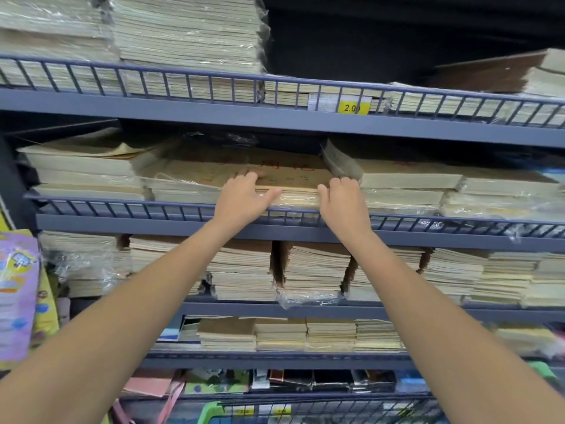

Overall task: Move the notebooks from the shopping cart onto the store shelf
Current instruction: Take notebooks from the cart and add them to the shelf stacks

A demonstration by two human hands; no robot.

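A stack of tan-covered notebooks [287, 175] with red print lies in the middle of the second shelf [137, 223], partly wrapped in clear plastic. My left hand [244, 195] grips its front left part, fingers over the top cover and thumb along the front edge. At the stack's front right corner, my right hand [342, 197] holds on with fingers curled over the top. Both arms reach up over the shelf's wire rail [122, 208]. The wire rim of the shopping cart [336, 408] shows at the bottom edge; its contents are hidden.
Similar notebook piles sit tight on both sides of the stack [88, 169] [428, 185] and fill the shelves above and below. A yellow price tag [353, 107] hangs on the upper rail. Colourful packs [18, 289] hang at the left.
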